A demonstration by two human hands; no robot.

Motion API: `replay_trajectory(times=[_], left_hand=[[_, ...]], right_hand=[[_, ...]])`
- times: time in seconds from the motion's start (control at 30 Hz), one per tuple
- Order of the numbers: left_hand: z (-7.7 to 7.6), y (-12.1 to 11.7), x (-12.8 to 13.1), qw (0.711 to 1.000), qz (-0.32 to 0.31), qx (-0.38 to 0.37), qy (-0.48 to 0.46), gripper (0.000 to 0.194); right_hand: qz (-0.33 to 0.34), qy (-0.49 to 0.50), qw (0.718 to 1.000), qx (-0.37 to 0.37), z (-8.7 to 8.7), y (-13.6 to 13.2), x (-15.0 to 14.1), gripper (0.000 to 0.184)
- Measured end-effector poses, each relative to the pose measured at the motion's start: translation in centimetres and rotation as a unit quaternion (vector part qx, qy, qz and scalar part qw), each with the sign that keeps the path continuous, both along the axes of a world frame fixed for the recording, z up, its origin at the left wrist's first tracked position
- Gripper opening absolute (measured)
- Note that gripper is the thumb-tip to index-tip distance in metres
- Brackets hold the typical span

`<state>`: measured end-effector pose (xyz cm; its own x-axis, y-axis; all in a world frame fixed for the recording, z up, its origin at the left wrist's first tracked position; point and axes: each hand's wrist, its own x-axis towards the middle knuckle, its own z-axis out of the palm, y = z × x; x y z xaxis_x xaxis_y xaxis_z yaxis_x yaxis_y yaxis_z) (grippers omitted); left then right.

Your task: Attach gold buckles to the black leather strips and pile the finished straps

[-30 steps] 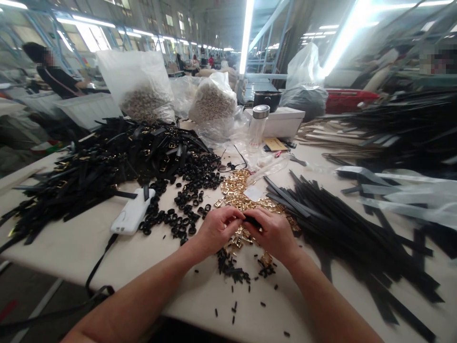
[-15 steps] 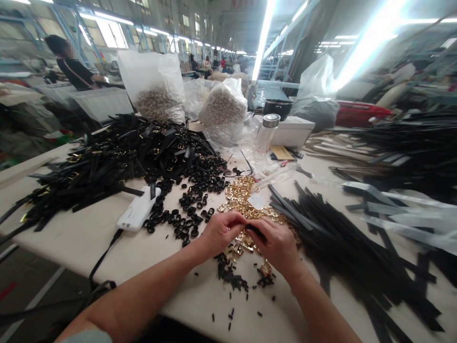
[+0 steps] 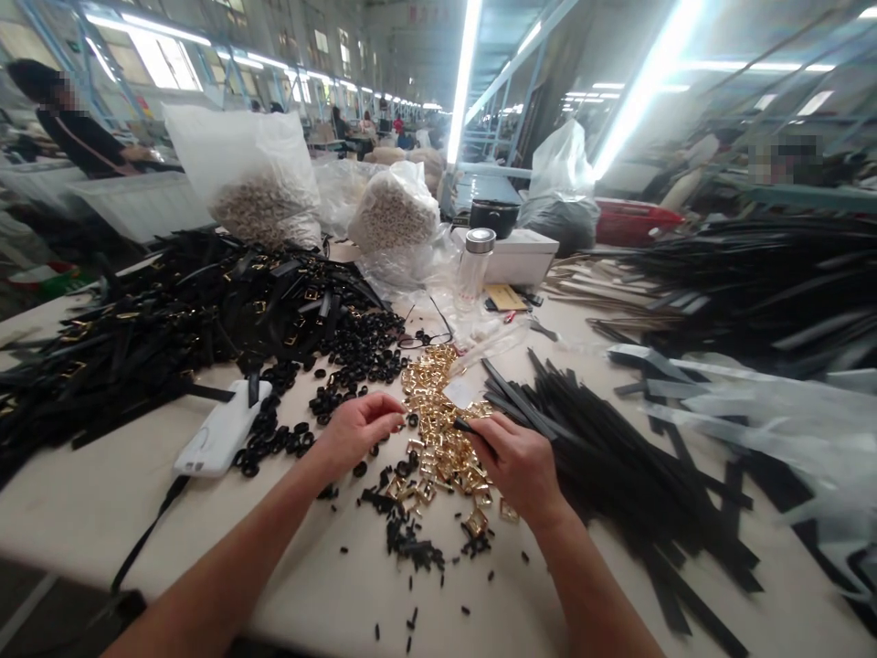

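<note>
My left hand (image 3: pixel 360 429) is closed in a pinch above the border between black rings and gold buckles. A small black ring (image 3: pixel 412 420) shows right at its fingertips; whether they grip it I cannot tell. To the right, my right hand (image 3: pixel 515 457) is wrapped round a slim black piece (image 3: pixel 463 425) that looks like a strap end, its tip poking out toward the left. Below and between both hands lies a heap of gold buckles (image 3: pixel 438 429). Loose black rings (image 3: pixel 332 397) spread left of it, and small black offcuts (image 3: pixel 411 544) lie nearer me.
A pile of black buckled straps (image 3: pixel 226 302) covers the left, with a white power bank (image 3: pixel 223 429) before it. Black strips (image 3: pixel 617 475) lie right. Glasses (image 3: pixel 428 334), a glass bottle (image 3: pixel 474 270) and filled plastic bags (image 3: pixel 264 201) stand behind. A co-worker (image 3: pixel 65 119) is far left.
My hands, together on a black piece before, have parted. My left hand has moved left toward the rings; my right hand keeps a black piece. The view has swung right.
</note>
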<state>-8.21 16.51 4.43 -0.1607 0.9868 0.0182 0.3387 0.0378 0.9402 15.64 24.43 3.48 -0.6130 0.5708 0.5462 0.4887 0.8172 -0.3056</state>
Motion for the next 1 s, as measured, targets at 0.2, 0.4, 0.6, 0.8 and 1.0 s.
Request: replay_trajectory(times=[0.2, 0.4, 0.6, 0.8, 1.0], left_hand=[[-0.1, -1.2, 2.2, 0.948, -0.126, -0.007, 0.293, 0.005], [-1.5, -2.9, 3.6, 0.919, -0.185, -0.028, 0.346, 0.007], [-1.9, -3.3, 4.5, 0.911, -0.214, -0.036, 0.35, 0.011], [-1.6, -2.2, 3.1, 0.944, -0.207, -0.03, 0.257, 0.013], [-1.9, 2.4, 2.2, 0.985, -0.002, -0.077, -0.157, 0.018]], right_hand=[[-0.019, -0.031, 0.999, 0.031, 0.7, -0.3, 0.3, 0.02], [-0.027, -0.038, 0.999, 0.026, 0.6, -0.2, 0.5, 0.02], [-0.021, -0.043, 0.999, -0.008, -0.3, -0.4, 0.1, 0.018], [-0.017, -0.038, 0.999, -0.021, -0.4, -0.4, -0.2, 0.019], [-0.018, -0.026, 0.999, -0.037, -0.4, -0.5, -0.2, 0.022]])
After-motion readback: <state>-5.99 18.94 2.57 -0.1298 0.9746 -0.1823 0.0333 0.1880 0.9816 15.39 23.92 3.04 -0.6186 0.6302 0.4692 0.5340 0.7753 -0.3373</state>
